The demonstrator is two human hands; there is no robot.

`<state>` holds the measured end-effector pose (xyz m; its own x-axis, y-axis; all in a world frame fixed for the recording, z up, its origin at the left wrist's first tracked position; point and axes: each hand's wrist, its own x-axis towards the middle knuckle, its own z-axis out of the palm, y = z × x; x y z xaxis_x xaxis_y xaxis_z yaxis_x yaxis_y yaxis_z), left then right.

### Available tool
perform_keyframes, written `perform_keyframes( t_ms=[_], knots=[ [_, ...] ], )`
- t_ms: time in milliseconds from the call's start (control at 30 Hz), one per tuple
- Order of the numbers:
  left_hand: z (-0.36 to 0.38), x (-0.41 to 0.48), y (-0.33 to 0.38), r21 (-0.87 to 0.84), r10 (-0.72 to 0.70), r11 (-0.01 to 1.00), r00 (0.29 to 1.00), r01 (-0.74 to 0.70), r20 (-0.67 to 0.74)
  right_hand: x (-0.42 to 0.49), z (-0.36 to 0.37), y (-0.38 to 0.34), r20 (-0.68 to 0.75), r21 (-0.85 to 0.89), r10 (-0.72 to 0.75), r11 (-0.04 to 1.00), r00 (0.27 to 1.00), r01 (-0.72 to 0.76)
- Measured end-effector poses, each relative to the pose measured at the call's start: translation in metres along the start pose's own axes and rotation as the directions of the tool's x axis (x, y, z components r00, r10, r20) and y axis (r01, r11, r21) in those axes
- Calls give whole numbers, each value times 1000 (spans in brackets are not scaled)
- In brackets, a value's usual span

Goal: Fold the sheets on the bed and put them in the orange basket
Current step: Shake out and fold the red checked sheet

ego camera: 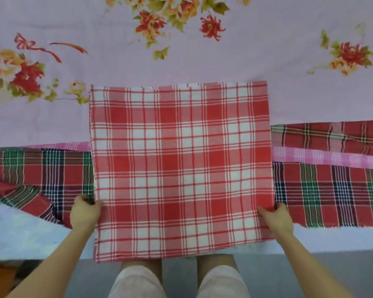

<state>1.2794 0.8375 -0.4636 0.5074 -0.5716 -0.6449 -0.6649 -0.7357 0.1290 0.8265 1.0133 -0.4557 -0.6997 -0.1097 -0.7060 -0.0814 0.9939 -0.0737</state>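
Head view, my log: one folded red-checked sheet (181,168), flat at the near edge of the bed (181,61); left hand (85,211) pinches its left side, right hand (277,216) pinches its right side.

Left hand (85,214), right hand (277,218): both bare, wrists bare too. Behind each grip, left forearm (58,254) and right forearm (310,254) run uncovered to the frame edge. Below and between the two grips: shorts (138,282), pale pink, near white, soft plain cloth. Hems are rounded and end on bare legs (141,263). Cloth pattern or seams: too blurred to tell.
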Motion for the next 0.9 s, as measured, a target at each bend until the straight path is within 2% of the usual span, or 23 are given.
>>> perform_keyframes(
  t_ms=[133,267,333,400,467,533,700,800,900],
  knots=[
    [8,-32,-57,15,-8,1000,996,7,91,-18,21,57,28,90,22,996,999,-25],
    [16,-63,-97,-160,-83,979,960,129,266,-33,20,79,79,317,14,948,997,-38],
    [15,-73,-104,-274,-120,939,944,209,308,-36,15,81,109,500,39,862,993,-89],
    [9,-75,-105,-366,-144,892,934,266,327,-38,9,78,189,686,73,704,979,-185],
    [1,-76,-108,-461,-165,815,904,350,395,-40,2,76,246,783,79,572,966,-246],
    [-10,-77,-99,-589,-144,695,883,412,447,-43,-12,64,258,830,28,506,966,-237],
    [-58,-73,-19,-800,-23,463,908,381,419,-38,-59,-2,191,888,-94,440,977,-132],
    [-80,-58,37,-854,23,291,889,431,457,-26,-79,-59,157,919,-158,386,975,-85],
    [-97,-36,96,-900,82,195,908,389,411,-15,-95,-123,80,949,-242,314,967,0]
  ],
)
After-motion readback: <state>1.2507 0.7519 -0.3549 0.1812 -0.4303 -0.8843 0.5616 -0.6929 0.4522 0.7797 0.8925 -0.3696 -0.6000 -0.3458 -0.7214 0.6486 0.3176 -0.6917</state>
